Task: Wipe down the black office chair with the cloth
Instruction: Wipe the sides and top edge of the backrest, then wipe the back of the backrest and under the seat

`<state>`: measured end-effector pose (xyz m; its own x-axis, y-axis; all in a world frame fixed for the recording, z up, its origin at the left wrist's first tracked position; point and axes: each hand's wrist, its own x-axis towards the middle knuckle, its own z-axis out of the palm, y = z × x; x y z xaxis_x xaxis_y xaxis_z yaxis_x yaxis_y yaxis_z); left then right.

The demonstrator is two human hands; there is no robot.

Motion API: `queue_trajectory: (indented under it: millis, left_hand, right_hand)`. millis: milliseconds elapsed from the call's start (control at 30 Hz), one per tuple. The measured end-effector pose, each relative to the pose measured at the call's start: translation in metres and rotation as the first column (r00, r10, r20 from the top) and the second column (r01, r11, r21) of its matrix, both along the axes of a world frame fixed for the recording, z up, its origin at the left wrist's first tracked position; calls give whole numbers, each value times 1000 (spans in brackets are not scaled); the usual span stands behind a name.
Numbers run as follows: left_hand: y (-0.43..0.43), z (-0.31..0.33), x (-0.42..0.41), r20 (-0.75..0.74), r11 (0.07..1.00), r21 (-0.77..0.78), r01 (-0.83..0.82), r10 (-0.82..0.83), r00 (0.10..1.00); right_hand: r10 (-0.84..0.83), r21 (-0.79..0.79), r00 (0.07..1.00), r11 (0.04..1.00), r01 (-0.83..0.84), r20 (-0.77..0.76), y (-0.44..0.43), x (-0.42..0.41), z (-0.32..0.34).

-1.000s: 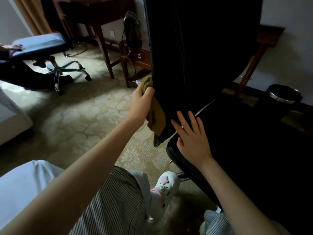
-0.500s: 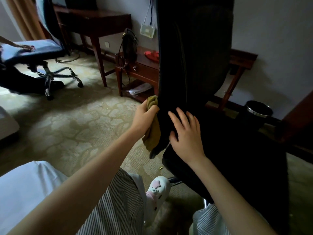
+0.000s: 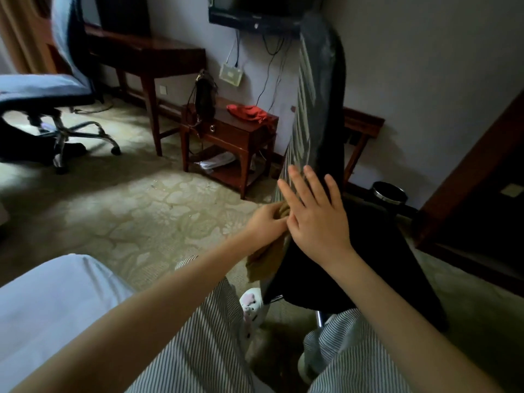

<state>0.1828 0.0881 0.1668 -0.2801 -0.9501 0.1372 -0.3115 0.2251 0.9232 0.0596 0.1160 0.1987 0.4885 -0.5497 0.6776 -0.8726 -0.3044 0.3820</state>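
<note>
The black office chair (image 3: 323, 109) has turned edge-on. The left hand (image 3: 266, 226) clutches the cloth (image 3: 265, 259), and the right hand (image 3: 314, 219) lies spread flat against the chair.

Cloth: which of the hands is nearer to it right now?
Left. The left hand grips the cloth at the edge of the black office chair; the right hand, fingers spread, rests on the chair beside the cloth, not holding it.

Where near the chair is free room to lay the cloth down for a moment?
Free: the carpet between the side table and the left hand; the chair seat right of the right hand. Crowded: the backrest's foot, where both hands and the cloth meet.
</note>
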Motion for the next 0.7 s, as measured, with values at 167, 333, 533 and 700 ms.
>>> queue_trajectory:
  millis: [167,333,533,700]
  left_hand:
    - [6,27,-7,31,998,-18,60,-60,998]
    - [8,72,-9,-40,993,-103,59,-64,997]
    - [34,122,-22,-8,917,-376,137,-151,989]
    - [50,162,-31,-28,880,-466,95,-122,992]
  right_hand:
    - [-264,-36,960,965,261,-93,26,-38,7]
    - [-324,-69,943,945,319,-75,64,-68,7]
    - [-434,-39,895,901,432,-107,105,-110,14]
    - [-458,-27,889,889,458,21,127,-116,37]
